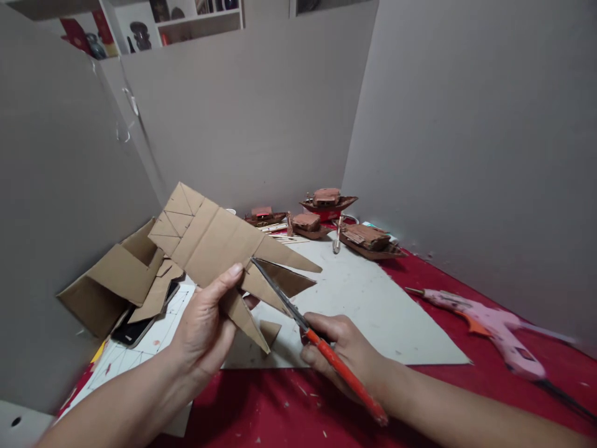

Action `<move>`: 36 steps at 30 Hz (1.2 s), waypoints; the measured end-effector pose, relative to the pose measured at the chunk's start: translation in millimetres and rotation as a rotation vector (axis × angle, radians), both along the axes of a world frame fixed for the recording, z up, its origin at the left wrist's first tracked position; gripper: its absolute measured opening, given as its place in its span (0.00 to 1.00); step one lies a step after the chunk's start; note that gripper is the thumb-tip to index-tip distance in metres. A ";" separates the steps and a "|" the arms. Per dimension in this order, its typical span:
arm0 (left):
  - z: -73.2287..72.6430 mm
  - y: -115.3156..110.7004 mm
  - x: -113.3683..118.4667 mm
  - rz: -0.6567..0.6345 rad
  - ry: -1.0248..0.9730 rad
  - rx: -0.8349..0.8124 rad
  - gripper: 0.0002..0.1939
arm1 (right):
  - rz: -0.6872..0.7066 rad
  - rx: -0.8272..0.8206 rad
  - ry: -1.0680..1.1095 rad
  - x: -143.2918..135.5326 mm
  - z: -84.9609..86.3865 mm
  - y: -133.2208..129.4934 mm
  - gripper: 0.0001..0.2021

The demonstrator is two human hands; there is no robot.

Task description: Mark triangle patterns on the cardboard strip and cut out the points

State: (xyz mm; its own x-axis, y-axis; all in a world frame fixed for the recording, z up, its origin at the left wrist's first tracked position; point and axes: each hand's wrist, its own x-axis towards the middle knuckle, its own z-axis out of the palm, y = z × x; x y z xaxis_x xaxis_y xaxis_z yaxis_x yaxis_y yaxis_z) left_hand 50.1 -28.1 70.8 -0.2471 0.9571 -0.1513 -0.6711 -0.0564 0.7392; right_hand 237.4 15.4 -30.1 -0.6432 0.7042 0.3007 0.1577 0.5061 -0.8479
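Note:
My left hand (209, 317) grips the lower edge of a cardboard sheet (209, 233), thumb on top. The sheet is raised and tilted, with pencilled triangles at its upper left end and several pointed strips at its right end. My right hand (342, 348) is closed round red-handled scissors (342, 370). Their dark blades lie against the cardboard between two pointed strips, tips near my left thumb. Part of the far handle is hidden behind my fingers. A small cardboard scrap (270, 333) is below the sheet.
Brown model boats (368, 239) stand at the back of a pale board (396, 317) on the red table (252, 410). A pink glue gun (494, 330) lies right. At left are a cardboard box (112, 280), a phone (133, 330) and a drawn paper sheet (125, 367).

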 end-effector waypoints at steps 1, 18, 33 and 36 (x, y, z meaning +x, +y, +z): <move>0.4 -1.2 0.4 0.000 -0.009 -0.005 0.05 | 0.005 0.000 0.009 0.0 0.6 -0.5 0.20; 2.9 -7.6 -1.7 -0.023 0.040 -0.049 0.02 | -0.022 0.060 0.012 -0.7 3.2 -1.2 0.19; 7.5 -5.4 0.0 0.044 0.008 -0.076 0.08 | -0.094 0.137 -0.029 -1.6 2.9 -0.2 0.20; 11.5 -8.9 1.2 0.061 0.005 -0.099 0.10 | -0.068 0.156 0.015 -0.1 5.1 -1.5 0.22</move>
